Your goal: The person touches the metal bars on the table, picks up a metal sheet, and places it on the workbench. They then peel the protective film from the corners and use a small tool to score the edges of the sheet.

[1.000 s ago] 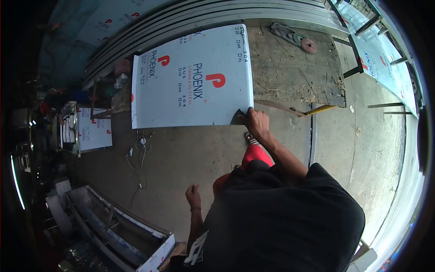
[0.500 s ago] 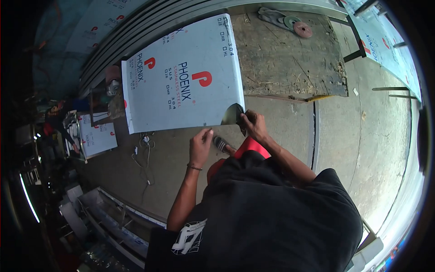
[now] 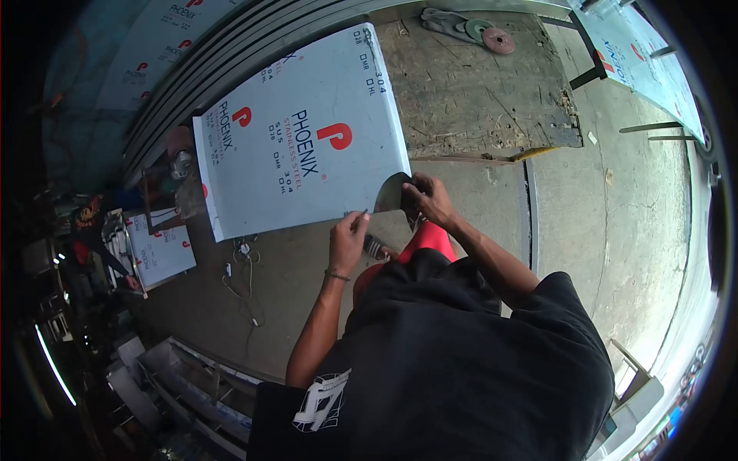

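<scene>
A bent steel panel (image 3: 254,177) covered in white printed film lies on a wooden bench (image 3: 477,100). At its near right corner the film is peeled back, baring dark shiny metal (image 3: 390,194). My right hand (image 3: 430,201) is closed on the loose film at that corner, its fingertips partly hidden. My left hand (image 3: 350,234) touches the panel's near edge just left of the bare patch, its thumb and forefinger pinched together; what they hold, if anything, is too small to tell.
Sanding discs (image 3: 492,37) and a grey glove (image 3: 446,23) lie on the bench's far side. An angle grinder (image 3: 182,161) sits left of the panel. A cable (image 3: 250,284) trails on the floor. Another person (image 3: 96,230) is at the far left beside a film-covered panel (image 3: 163,250).
My left hand has moved right along the near edge, closer to the bare corner. My right hand stays at the corner. The whole view has shifted slightly.
</scene>
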### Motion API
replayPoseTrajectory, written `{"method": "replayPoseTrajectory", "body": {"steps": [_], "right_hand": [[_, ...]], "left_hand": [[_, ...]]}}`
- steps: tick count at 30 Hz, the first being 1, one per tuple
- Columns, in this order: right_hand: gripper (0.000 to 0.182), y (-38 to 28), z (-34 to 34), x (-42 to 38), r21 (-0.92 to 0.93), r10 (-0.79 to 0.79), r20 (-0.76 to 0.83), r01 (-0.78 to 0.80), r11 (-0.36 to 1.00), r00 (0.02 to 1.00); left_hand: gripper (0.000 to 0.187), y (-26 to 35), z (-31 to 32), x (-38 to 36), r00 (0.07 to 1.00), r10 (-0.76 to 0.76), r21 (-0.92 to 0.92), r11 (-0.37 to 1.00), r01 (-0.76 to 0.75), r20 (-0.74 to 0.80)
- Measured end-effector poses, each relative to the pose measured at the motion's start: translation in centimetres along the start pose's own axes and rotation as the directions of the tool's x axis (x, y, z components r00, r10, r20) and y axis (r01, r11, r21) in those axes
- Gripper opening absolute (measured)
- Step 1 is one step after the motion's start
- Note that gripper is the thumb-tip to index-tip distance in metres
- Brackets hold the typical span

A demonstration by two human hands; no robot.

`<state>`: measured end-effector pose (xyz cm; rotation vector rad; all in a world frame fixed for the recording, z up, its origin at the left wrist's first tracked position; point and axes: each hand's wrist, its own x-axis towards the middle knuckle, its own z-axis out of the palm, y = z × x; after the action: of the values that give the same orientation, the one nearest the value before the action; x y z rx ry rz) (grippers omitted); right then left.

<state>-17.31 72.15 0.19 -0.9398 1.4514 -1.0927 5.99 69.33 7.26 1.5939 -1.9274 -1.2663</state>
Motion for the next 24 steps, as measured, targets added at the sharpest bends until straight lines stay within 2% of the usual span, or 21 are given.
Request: {"method": "replayPoseTrajectory", "body": {"steps": [1,2,4,8,10,11,13,14,16,20,22,24], "right_hand": [[0.027,0.8,-0.1,-0.5,0.146,0.007,-0.020,-0.004,0.989,1.000],[0.027,1.5,-0.1,-1.0,0.143,0.011,-0.016,-0.009,0.990,1.000],[0.027,2.2,-0.1,-1.5,0.383,0.108,0.004,-0.101,0.918,0.994],[0.026,1.7,-0.8,-0.3,0.419,0.177,0.085,-0.196,0.887,0.981],[0.027,0.7,-1.2,0.4,0.198,0.301,0.063,-0.307,0.931,0.952],[0.027,0.2,-1.3,0.8,0.198,0.303,0.065,-0.309,0.930,0.951],[0.029,-1.1,-1.3,1.1,-0.071,0.204,0.049,-0.200,0.977,0.978],[0.029,-1.0,-1.5,1.3,-0.068,0.206,0.047,-0.202,0.977,0.977],[0.031,-0.9,-2.0,1.5,0.204,0.132,0.198,-0.173,0.963,0.971],[0.034,-0.1,-1.9,1.7,0.250,0.102,0.204,-0.152,0.956,0.974],[0.034,1.6,-1.3,1.8,0.399,0.074,0.178,-0.141,0.906,0.981],[0.033,2.9,-1.1,1.9,0.392,0.084,0.158,-0.141,0.909,0.984]], "left_hand": [[0.032,0.0,0.3,0.0,0.999,0.032,-0.003,0.999,-0.032,-0.001],[0.032,0.1,0.4,-0.1,1.000,0.027,-0.007,1.000,-0.027,-0.002],[0.032,0.5,0.4,-0.3,0.999,0.026,-0.013,1.000,-0.026,-0.041],[0.036,1.0,-0.8,-0.9,0.998,-0.055,0.030,0.998,0.056,-0.031],[0.033,1.4,-0.8,-1.1,0.995,-0.084,0.061,0.994,0.087,-0.051],[0.033,1.5,-0.4,-1.0,0.995,-0.086,0.061,0.994,0.089,-0.050],[0.030,1.4,0.9,-0.8,0.995,-0.026,0.016,0.999,0.028,-0.096],[0.030,1.4,1.5,-0.7,0.995,-0.026,0.018,0.999,0.028,-0.092],[0.029,1.8,2.6,-0.4,1.000,-0.023,-0.029,0.999,0.022,-0.021],[0.030,2.2,4.2,0.2,0.999,-0.031,-0.027,0.999,0.032,0.039],[0.030,2.8,4.5,0.3,0.997,-0.033,0.003,0.999,0.033,0.067],[0.030,3.1,4.5,0.3,0.996,-0.055,0.019,0.998,0.054,0.067]]}}
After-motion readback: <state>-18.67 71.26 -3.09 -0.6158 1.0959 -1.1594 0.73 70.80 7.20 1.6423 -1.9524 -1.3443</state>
